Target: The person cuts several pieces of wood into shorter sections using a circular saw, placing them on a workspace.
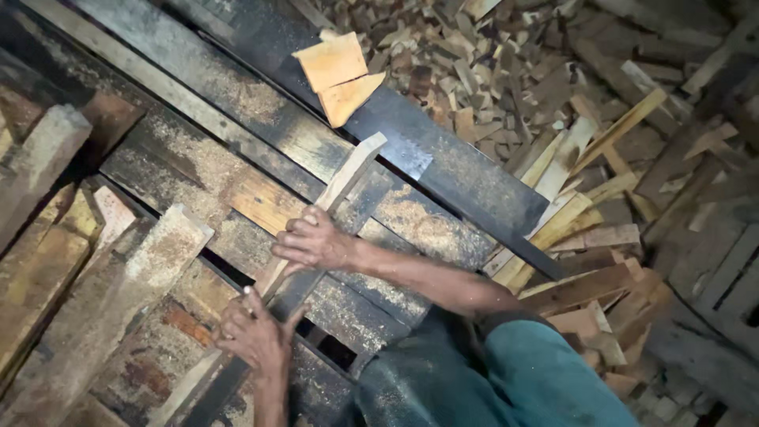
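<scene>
Left hand (254,336), nearest, lower middle: fingers curled, closed around the near end of a long pale wooden strip (332,205). Right hand (312,241) just beyond it: fingers bent down over the same strip near its middle, gripping, forearm running off to the right toward a teal-clad knee (545,379).

Strip: narrow, thin, light tan, rough-sawn, straight-edged; dusted with sawdust; far end cut square. Laid diagonally from near left to far right across the surface (198,182), resting on it between the hands and past them.

Surface: dark, sooty planks set diagonally, gaps between boards, patches of sawdust. Beside the strip on the left, a thicker pale board (134,277), tilted, well dusted. At far left, more stacked timber (39,158).

Farther on, two orange-tan offcuts (338,75) lying on a dark plank, touching one another. Far right: large heap of scrap wood pieces (553,95) on the floor, mixed lengths, loosely piled.
</scene>
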